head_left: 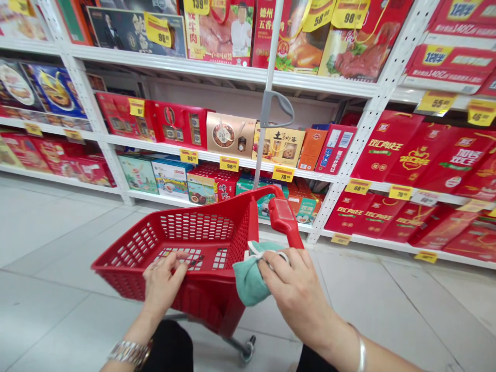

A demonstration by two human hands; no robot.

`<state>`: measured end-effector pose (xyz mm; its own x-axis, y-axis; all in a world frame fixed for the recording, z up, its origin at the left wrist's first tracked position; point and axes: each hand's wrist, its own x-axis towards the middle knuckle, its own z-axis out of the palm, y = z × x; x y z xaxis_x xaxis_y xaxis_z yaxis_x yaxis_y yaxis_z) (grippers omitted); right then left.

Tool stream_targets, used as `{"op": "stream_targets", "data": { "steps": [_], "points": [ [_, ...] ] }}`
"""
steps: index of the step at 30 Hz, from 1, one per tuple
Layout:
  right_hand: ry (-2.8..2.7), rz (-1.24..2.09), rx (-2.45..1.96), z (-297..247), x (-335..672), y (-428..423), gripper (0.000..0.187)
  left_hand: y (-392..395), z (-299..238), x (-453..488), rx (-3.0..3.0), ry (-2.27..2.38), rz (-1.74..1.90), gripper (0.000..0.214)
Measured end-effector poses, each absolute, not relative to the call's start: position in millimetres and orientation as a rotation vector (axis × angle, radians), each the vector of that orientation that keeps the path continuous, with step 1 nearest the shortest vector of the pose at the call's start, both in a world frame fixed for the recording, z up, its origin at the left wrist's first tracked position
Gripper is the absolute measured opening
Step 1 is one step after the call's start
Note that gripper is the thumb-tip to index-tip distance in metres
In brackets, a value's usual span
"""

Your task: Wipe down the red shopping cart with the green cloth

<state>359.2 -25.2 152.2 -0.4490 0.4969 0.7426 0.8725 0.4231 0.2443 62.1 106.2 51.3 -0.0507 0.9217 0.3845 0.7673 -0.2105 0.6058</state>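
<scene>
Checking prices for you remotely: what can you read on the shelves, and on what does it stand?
"139" on a yellow price tag
"78" on a yellow shelf tag
"68" on another yellow shelf tag
"德州五香" on a food box
Smaller print is too blurred to read.

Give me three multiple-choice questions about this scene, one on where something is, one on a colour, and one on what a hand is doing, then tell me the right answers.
1. Where is the teal cloth?
A. On the floor
B. In the right hand
C. On a shelf

2. What colour is the plastic shopping cart?
A. Blue
B. White
C. Red

3. What is the left hand doing?
A. Resting on the cart
B. Holding the cloth
C. Hanging away from the cart

Answers:
1. B, because the fingers close around the cloth.
2. C, because its basket and handle are both red.
3. A, because it lies palm down on the basket with its fingers spread.
</scene>
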Motion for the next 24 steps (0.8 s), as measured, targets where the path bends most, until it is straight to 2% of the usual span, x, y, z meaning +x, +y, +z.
{"op": "stream_targets", "data": {
  "steps": [6, 13, 16, 19, 24],
  "points": [
    [-2.071, -0.766, -1.170, 169, 370, -47, 0.032, 125, 44, 39, 2.063, 1.689, 1.151, 0.027],
    [-2.030, -0.664, -1.096, 172, 350, -46, 0.037, 158, 49, 26, 2.095, 1.591, 1.055, 0.028],
    [-1.983, -0.673, -1.069, 168, 336, -45, 0.037, 136, 65, 52, 1.970, 1.605, 1.197, 0.029],
    [-1.942, -0.695, -1.020, 165, 327, -46, 0.034, 94, 77, 95, 1.800, 1.437, 1.364, 0.041],
    [-2.000, -0.782, -0.825, 159, 322, -50, 0.029, 53, 85, 136, 1.896, 1.289, 1.495, 0.048]
  ]
}}
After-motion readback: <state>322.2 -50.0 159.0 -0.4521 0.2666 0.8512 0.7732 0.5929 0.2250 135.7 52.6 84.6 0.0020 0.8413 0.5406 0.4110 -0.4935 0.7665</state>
